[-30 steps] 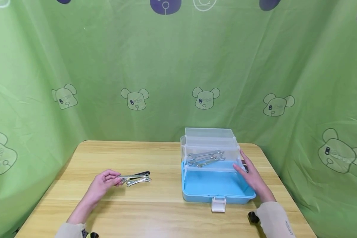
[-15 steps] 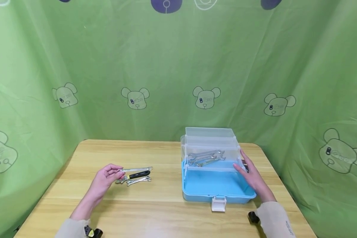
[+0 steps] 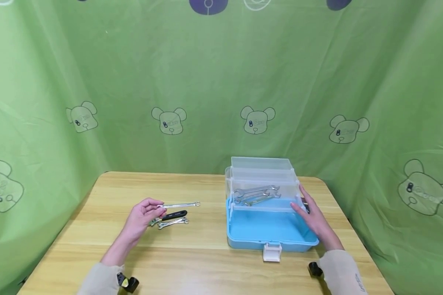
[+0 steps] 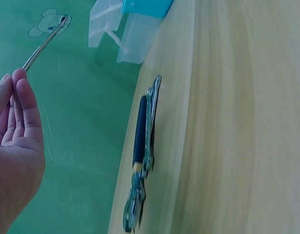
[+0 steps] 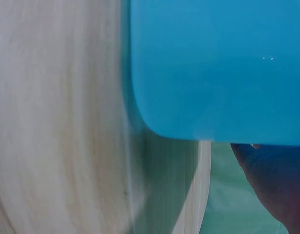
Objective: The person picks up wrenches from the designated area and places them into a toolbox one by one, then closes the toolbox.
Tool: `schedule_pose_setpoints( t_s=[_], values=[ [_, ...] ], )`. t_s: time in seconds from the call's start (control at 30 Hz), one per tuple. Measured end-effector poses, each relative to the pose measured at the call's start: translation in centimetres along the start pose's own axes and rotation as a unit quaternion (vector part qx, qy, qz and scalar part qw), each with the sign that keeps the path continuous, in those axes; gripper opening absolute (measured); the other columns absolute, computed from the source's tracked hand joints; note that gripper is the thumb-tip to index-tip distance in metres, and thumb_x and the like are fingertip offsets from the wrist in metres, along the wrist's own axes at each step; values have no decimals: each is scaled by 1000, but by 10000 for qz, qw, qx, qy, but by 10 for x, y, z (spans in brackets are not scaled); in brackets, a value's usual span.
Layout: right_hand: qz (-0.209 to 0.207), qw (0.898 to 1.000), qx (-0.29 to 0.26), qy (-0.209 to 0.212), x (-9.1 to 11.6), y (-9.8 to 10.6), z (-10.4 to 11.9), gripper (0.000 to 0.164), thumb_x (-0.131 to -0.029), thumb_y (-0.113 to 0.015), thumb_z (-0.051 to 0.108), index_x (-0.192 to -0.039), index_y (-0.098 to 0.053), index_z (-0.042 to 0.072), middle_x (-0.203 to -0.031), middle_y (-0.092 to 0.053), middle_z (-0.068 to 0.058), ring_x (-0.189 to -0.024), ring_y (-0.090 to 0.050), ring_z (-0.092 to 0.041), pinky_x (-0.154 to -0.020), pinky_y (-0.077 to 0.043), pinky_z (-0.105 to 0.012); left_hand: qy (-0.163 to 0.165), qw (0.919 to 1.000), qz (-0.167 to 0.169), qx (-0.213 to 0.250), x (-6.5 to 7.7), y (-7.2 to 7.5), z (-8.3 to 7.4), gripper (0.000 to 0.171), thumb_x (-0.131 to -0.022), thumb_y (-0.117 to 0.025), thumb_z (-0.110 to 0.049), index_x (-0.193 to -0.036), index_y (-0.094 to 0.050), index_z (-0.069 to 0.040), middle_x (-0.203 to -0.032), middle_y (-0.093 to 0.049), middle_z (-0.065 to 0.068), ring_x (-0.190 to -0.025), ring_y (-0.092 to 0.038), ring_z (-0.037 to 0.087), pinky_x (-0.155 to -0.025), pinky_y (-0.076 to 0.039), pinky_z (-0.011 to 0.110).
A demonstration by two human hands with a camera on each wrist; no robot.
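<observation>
In the head view my left hand (image 3: 145, 217) pinches one end of a slim combination wrench (image 3: 182, 205) between thumb and fingers, its ring end pointing right. The left wrist view has this wrench (image 4: 45, 43) raised above the table. Under and beside it lie an adjustable wrench with a black handle (image 3: 177, 215) and small silver wrenches (image 3: 173, 223). My right hand (image 3: 315, 219) rests against the right side of a light blue toolbox (image 3: 273, 246), thumb at the clear tray's edge and fingers straight; some fingers are hidden. Several open-end wrenches (image 3: 256, 190) lie in the clear tray (image 3: 240, 208).
The toolbox stands unfolded, with clear upper trays (image 3: 260, 164) raised at the back and a white latch (image 3: 272, 252) hanging at its front. A wooden table (image 3: 192, 266) carries everything. Green curtains (image 3: 206, 82) with bear faces enclose the back and sides.
My left hand has lifted the combination wrench off the others and carried it up and to the right, uncovering the black handle. The right hand stays at the toolbox.
</observation>
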State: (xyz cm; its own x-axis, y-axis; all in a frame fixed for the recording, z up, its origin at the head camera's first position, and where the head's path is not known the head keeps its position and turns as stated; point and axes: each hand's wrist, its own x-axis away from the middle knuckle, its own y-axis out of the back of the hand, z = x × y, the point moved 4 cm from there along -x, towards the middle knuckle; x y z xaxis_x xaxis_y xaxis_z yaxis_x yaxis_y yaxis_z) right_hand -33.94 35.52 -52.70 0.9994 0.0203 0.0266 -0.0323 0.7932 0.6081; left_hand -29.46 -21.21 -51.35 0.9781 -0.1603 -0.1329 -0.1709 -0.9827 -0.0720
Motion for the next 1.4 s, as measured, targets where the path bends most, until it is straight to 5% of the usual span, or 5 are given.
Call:
schedule_pose_setpoints(
  t_s=[0.57,0.9,1.4],
  values=[
    [-34,10000,14,-46,1,2,-1,87,-103,-51,59,-165,8,39,-165,-20,-33,-149,-22,-59,-113,-28,-80,-119,9984,419,356,-33,-58,0,32,-97,-67,2,-123,-54,15,-97,-76,0,-88,-75,12,-94,-62,41],
    [18,10000,-96,8,1,-1,-5,84,-105,-52,54,-164,7,42,-166,-16,-33,-148,-21,-60,-112,-28,-81,-164,9971,656,351,-46,-101,2,34,-96,-67,3,-124,-55,17,-96,-76,1,-87,-74,11,-86,-63,28],
    [10,9998,-150,123,0,-1,0,84,-106,-53,50,-164,7,41,-164,-19,-34,-148,-23,-59,-113,-28,-80,-104,9966,713,407,-71,-154,15,30,-95,-70,0,-122,-60,10,-100,-77,11,-86,-75,12,-89,-63,30]
  ],
)
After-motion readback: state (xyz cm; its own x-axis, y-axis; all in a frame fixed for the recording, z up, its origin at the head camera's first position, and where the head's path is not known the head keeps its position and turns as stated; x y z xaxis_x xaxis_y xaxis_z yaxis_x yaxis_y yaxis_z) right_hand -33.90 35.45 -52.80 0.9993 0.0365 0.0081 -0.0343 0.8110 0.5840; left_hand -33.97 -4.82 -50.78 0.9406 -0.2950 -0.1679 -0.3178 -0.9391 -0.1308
